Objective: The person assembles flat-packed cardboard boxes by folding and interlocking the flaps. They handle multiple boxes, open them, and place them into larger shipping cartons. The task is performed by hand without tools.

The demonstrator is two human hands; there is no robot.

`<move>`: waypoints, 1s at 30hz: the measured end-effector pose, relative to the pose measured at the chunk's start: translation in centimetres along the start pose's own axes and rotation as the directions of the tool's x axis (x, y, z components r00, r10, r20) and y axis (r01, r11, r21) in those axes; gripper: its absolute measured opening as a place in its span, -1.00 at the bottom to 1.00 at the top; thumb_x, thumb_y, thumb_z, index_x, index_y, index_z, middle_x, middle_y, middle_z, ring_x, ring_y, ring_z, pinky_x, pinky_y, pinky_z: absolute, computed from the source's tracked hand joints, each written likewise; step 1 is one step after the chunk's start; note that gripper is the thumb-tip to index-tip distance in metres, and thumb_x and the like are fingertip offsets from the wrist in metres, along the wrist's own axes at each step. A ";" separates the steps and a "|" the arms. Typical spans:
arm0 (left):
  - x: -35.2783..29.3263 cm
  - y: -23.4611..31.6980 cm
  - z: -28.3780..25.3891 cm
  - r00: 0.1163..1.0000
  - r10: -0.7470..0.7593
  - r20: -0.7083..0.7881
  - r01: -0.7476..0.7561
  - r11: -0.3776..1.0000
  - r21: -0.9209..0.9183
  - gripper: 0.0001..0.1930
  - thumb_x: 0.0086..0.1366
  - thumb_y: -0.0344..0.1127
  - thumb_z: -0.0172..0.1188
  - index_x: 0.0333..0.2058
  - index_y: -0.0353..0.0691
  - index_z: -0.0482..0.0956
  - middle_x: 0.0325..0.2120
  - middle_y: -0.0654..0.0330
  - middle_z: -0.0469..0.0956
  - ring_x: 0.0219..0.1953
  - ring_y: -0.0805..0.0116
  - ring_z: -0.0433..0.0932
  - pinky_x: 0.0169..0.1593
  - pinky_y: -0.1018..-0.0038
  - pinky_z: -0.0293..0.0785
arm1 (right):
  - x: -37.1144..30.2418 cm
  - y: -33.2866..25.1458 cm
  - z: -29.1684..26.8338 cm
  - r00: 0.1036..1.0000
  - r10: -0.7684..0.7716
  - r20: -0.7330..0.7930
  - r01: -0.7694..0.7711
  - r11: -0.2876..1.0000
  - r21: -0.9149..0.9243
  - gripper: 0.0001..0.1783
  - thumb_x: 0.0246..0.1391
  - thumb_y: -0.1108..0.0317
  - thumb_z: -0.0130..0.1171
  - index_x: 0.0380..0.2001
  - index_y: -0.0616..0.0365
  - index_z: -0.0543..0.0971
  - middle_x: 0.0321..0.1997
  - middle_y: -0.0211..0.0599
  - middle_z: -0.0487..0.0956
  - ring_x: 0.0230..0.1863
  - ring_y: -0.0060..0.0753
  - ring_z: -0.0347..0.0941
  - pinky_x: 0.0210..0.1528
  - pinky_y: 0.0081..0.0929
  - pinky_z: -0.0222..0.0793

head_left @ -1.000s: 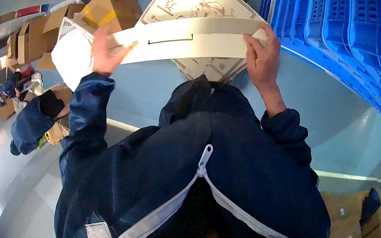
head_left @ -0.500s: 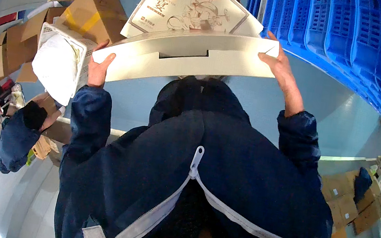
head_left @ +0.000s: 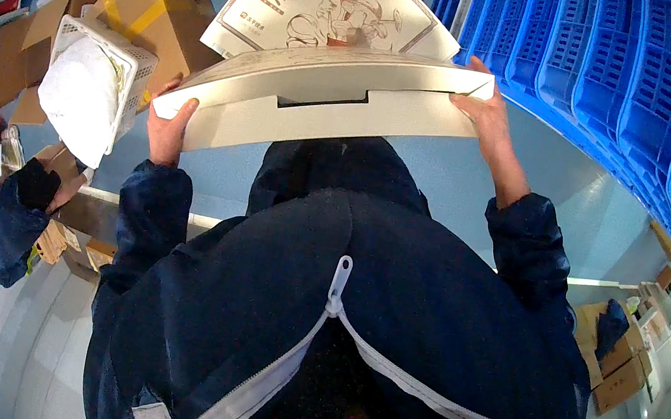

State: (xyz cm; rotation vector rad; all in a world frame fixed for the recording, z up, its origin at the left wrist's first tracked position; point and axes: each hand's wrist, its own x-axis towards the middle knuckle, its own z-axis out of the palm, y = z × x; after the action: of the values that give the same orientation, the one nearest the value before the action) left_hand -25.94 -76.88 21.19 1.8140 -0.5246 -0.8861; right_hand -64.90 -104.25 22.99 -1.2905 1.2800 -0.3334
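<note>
A flat cream cardboard gift box (head_left: 235,120) is held level in front of me, its slotted side facing my body. My left hand (head_left: 169,120) grips its left end, thumb on the near side. At the right end, my right hand (head_left: 483,110) is closed on the corner, with the thumb on the near side and a finger showing over the top. A narrow strip of its printed top shows. Just beyond it is a similar cream box (head_left: 247,18) with brown mushroom drawings, its lower part hidden.
Blue plastic crates (head_left: 588,56) are stacked at the far right. On the left stand a white basket (head_left: 139,82) with a white bag (head_left: 80,94), and brown cartons (head_left: 166,7). A co-worker in a dark sleeve (head_left: 9,232) is at the left. More cartons (head_left: 622,385) lie at the right.
The held box has tipped slightly, so more of its printed top shows. My left hand has shifted a little to the left. The surroundings and the co-worker sit farther left in view.
</note>
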 end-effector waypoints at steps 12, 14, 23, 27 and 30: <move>-2.3 -1.4 -0.7 0.960 -0.273 0.064 0.277 0.885 -0.375 -0.32 0.31 0.19 -0.40 0.11 -0.33 0.17 0.10 0.00 0.22 0.12 0.18 0.23 0.18 0.35 0.11 | 0.6 -2.4 -0.4 0.984 0.158 0.076 -0.170 0.968 0.184 -0.49 0.04 0.13 0.05 0.05 0.12 0.34 -0.07 -0.25 0.43 -0.07 -0.38 0.36 0.00 -0.50 0.26; -3.1 -0.1 -0.7 0.917 -0.351 0.190 0.389 0.679 -0.622 -0.29 0.29 0.22 -0.39 0.13 -0.32 0.15 0.12 -0.03 0.20 0.13 0.13 0.24 0.19 0.33 0.13 | 0.7 -2.2 -1.3 0.962 0.209 0.174 -0.262 0.885 0.386 -0.44 0.08 0.02 -0.01 0.04 0.18 0.33 -0.06 -0.24 0.43 -0.06 -0.36 0.36 0.01 -0.48 0.25; -4.8 -3.6 -0.9 0.751 -0.519 0.408 0.638 0.413 -0.650 -0.42 0.21 0.10 -0.07 -0.02 -0.31 0.37 -0.17 0.00 0.50 -0.20 0.15 0.52 -0.10 0.35 0.46 | 3.0 3.6 -4.3 0.821 0.309 0.481 -0.540 0.693 0.477 -0.60 0.08 0.21 -0.03 -0.09 0.25 0.44 -0.14 -0.15 0.53 -0.19 -0.28 0.48 -0.11 -0.38 0.40; -7.0 1.5 -1.6 0.881 -0.454 0.136 0.399 0.556 -0.729 -0.47 0.17 0.06 -0.01 -0.08 -0.30 0.41 -0.25 0.02 0.53 -0.31 0.18 0.55 -0.19 0.36 0.51 | 1.4 -0.2 -3.8 0.895 0.094 0.437 -0.356 0.740 0.570 -0.54 0.06 0.19 -0.03 -0.02 0.25 0.38 -0.05 -0.13 0.47 -0.07 -0.26 0.41 0.00 -0.35 0.32; -7.0 5.3 -4.8 0.978 -0.210 0.014 0.150 0.648 -0.747 -0.49 0.15 -0.09 0.02 -0.03 -0.36 0.36 -0.22 -0.08 0.50 -0.22 0.18 0.53 -0.12 0.35 0.49 | -1.3 -7.1 -2.2 0.956 -0.153 0.249 -0.060 0.731 0.680 -0.44 0.14 0.16 -0.09 0.13 0.28 0.22 0.13 -0.08 0.33 0.10 -0.19 0.30 0.14 -0.32 0.18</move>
State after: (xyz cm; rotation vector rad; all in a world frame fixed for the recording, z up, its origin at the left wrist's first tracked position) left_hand -26.42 -71.23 29.44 1.1233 0.1006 -0.9756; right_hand -64.06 -106.79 30.07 -0.6913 0.7487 -0.5687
